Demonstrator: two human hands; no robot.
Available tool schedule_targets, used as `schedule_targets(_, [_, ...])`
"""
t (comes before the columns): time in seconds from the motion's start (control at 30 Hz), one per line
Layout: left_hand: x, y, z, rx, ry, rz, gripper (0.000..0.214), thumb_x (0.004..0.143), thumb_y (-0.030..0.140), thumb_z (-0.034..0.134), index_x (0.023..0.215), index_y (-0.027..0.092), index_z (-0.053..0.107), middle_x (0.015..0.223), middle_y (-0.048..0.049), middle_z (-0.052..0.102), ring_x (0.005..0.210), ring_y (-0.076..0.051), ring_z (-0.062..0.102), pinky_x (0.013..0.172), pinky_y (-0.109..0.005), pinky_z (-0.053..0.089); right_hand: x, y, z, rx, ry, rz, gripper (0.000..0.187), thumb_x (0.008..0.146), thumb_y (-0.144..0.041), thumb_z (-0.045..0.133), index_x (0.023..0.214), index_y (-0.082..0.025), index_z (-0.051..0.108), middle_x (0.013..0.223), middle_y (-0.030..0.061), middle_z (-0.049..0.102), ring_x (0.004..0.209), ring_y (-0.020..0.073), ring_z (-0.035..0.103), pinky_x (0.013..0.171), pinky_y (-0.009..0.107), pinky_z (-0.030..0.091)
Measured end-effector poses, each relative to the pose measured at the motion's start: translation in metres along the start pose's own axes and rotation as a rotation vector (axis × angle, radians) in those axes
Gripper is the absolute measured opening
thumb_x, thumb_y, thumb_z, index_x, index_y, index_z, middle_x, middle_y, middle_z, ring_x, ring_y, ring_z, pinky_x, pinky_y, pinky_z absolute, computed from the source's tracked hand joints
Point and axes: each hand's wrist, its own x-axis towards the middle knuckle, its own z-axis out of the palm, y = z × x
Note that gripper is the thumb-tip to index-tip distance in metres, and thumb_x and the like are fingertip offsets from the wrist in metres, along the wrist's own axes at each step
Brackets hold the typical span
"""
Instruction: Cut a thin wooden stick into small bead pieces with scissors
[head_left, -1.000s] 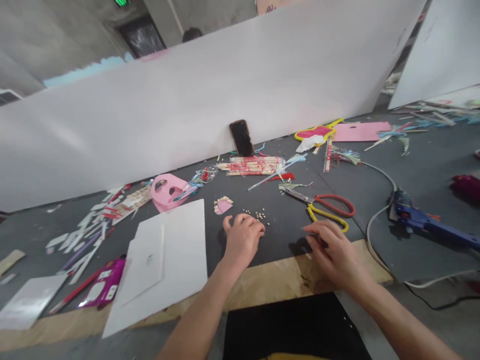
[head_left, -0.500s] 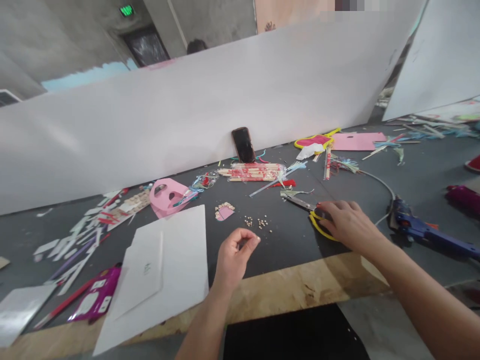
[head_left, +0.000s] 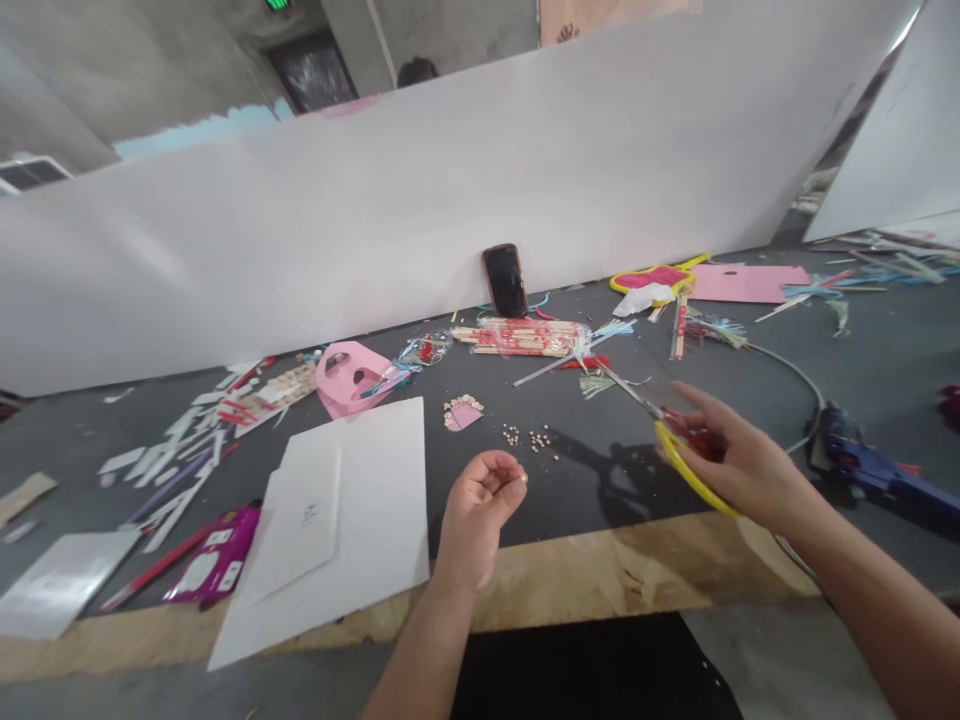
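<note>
My right hand (head_left: 739, 460) holds a pair of scissors (head_left: 675, 445) with yellow and red handles, raised over the table. The blades point to the far left and cast a shadow on the dark surface. My left hand (head_left: 484, 505) is closed in a pinch, with a tiny pale bit at the fingertips, too small to name. Just beyond it lie several small pale pieces (head_left: 538, 440) scattered on the table. Slightly farther off is a small pink piece (head_left: 463, 413) edged with similar pale bits.
White sheets (head_left: 375, 510) and a purple packet (head_left: 217, 555) lie at left, near a pink mask-like cutout (head_left: 345, 375). Wrapped chopsticks (head_left: 525, 338) lie before a phone (head_left: 505, 280) leaning on the white partition (head_left: 375, 200). A blue glue gun (head_left: 870, 455) lies at right.
My right hand has lifted the scissors off the table. My left hand stays pinched in about the same place. The view has shifted slightly.
</note>
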Motion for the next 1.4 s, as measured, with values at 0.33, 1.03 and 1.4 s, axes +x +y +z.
schedule_targets(0.33, [-0.003,0.004,0.013,-0.197,-0.048,-0.063,0.040,0.064,0.017,0.079,0.096,0.021,0.056,0.077,0.0019,0.066,0.071,-0.010,0.060,0.069,-0.020,0.044,-0.064,-0.064,0.019,0.086,-0.369,-0.289,0.060,0.075,-0.022,0.064,0.133,-0.022,0.048,0.117,0.0135,0.060,0.092,0.0215,0.066,0.074,0.029,0.057])
schedule_targets(1.03, [-0.014,0.002,0.021,-0.197,-0.105,-0.071,0.042,0.066,0.013,0.079,0.097,0.021,0.052,0.074,0.0047,0.064,0.065,-0.006,0.057,0.064,-0.016,0.043,-0.080,-0.053,0.019,-0.052,-0.311,-0.379,0.053,0.080,-0.017,0.056,0.133,-0.020,0.049,0.102,0.0084,0.067,0.082,0.0174,0.068,0.068,0.024,0.055])
schedule_targets(1.4, [-0.012,-0.002,0.018,-0.003,-0.067,-0.025,0.015,0.073,0.018,0.070,0.083,0.018,0.060,0.077,0.0008,0.064,0.077,-0.010,0.061,0.074,-0.021,0.047,-0.068,-0.040,0.015,0.065,-0.111,-0.050,0.049,0.085,-0.045,0.051,0.124,-0.015,0.053,0.090,0.0075,0.071,0.070,0.0168,0.066,0.058,0.021,0.051])
